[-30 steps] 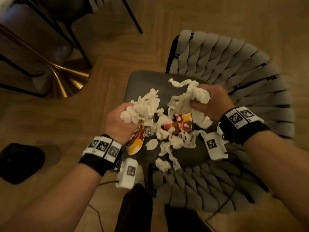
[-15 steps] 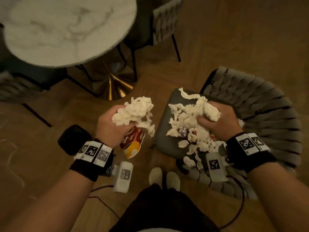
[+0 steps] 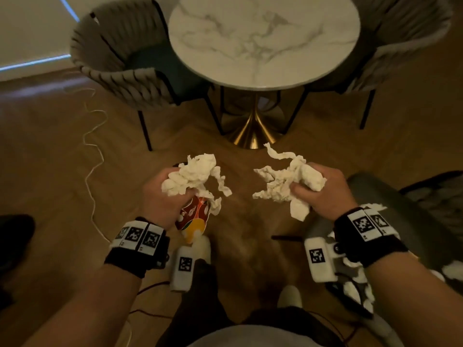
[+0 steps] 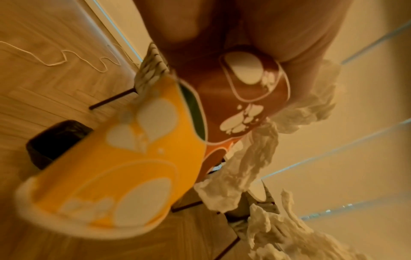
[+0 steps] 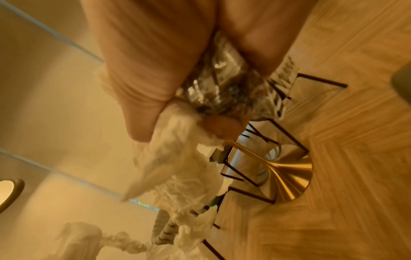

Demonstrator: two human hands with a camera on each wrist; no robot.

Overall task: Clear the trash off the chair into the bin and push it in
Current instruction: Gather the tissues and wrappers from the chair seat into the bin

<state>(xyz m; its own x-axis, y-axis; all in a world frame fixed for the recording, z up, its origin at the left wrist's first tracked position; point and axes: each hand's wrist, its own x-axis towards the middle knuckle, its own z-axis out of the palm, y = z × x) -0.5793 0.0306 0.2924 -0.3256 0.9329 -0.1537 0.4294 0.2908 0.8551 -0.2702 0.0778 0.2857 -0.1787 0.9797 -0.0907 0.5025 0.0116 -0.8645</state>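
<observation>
Bin point(image 4: 55, 140), dark and box-shaped with a black liner, on the wooden floor at far left, well apart from both hands; in the head view perhaps the dark shape at the left edge, cannot tell for sure.

Left hand point(image 3: 160, 196) clenched round a wad of crumpled white tissue point(image 3: 193, 175) together with a paper cup point(image 3: 194, 217), smooth card printed red and yellow, mouth hanging down. Loose tissue tails hanging under the fist; could slip out during the carry because only the middle is squeezed. Cup held by its base end only, so could drop too.

Right hand point(image 3: 323, 190) grasping a second tissue bundle point(image 3: 288, 181), soft, torn, with long ragged strips, plus something shiny and crinkled like foil or plastic wrap point(image 5: 220, 84) in the palm. Same risk here: strips falling on the floor.

Chair point(image 3: 390, 196) at near right, dark padded seat with woven grey back, with some white scraps point(image 3: 358, 284) on it. Not yet fully cleared, probably a second trip needed.
</observation>
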